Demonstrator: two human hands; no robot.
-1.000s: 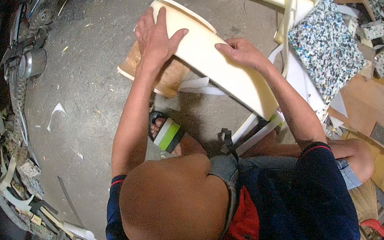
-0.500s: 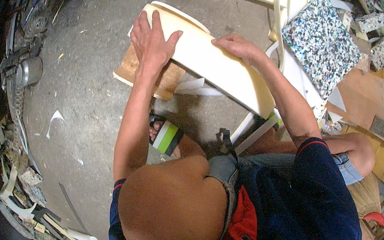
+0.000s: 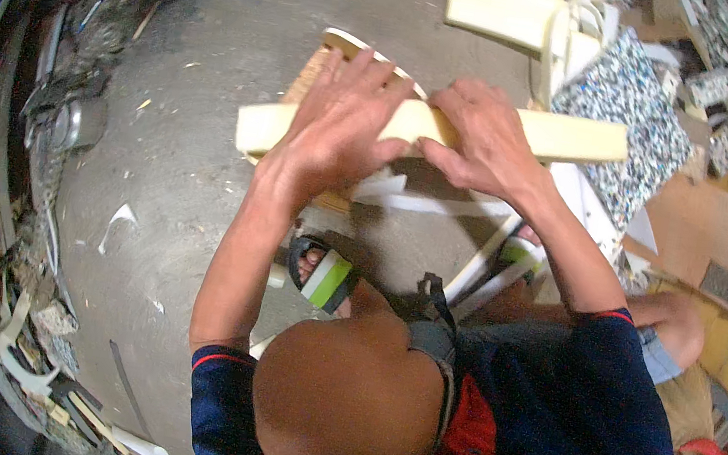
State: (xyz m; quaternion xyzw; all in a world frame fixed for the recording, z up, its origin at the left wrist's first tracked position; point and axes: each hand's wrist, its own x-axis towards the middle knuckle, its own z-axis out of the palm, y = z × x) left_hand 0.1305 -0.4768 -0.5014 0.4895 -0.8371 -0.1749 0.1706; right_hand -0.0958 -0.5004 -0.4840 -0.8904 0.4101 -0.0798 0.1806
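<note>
A pale yellow foam slab (image 3: 579, 142) lies across in front of me, its long narrow side facing up. My left hand (image 3: 341, 119) grips it left of the middle, fingers over the far side and thumb on the near side. Close beside it, my right hand (image 3: 483, 140) holds the slab the same way, with its thumb toward me. Behind and beneath the slab's left part shows a brown board (image 3: 306, 75), mostly covered. A white curved edge (image 3: 348, 40) sticks out past the left fingers.
At the right lie a speckled foam sheet (image 3: 624, 116), yellow foam pieces (image 3: 503, 10) and a brown sheet (image 3: 689, 217). White strips (image 3: 453, 206) rest near my sandalled foot (image 3: 323, 274). Scrap and a metal pot-like thing (image 3: 80, 124) line the left side.
The foam slab has turned from its broad face up to its narrow side up. Both hands have come closer together, the left moving right and down.
</note>
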